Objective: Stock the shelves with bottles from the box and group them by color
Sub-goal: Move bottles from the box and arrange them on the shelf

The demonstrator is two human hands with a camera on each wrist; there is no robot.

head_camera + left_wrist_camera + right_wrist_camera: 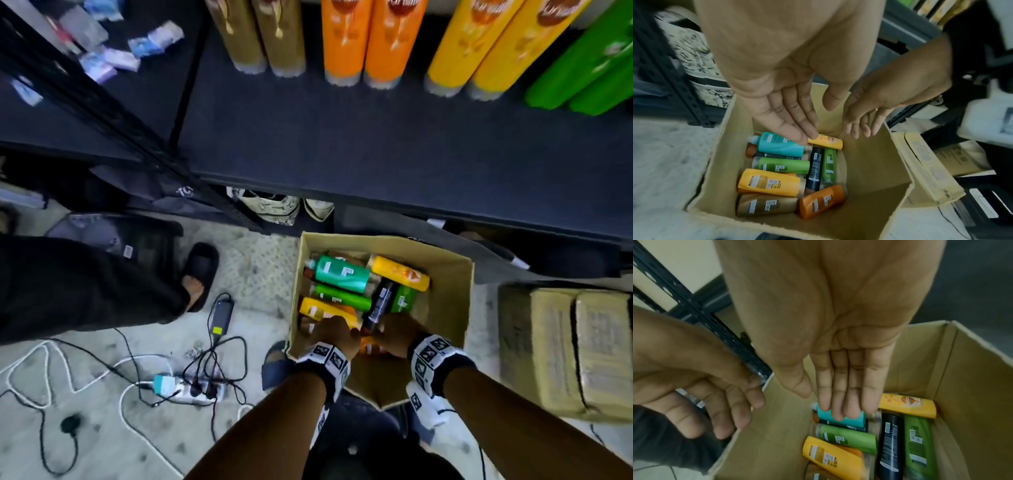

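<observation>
An open cardboard box stands on the floor below the dark shelf. Lying inside it are a teal bottle, green bottles, yellow bottles, an orange bottle, a brown bottle and a dark navy one. My left hand and right hand hang side by side over the box's near half. Both are empty; the left hand and right hand have straight fingers above the bottles. On the shelf, brown, orange, yellow and green bottles stand grouped.
Closed cardboard cartons sit right of the box. Cables and a power strip lie on the floor to the left. Another person's leg and sandalled foot stand at the left. A black perforated shelf upright rises at the left.
</observation>
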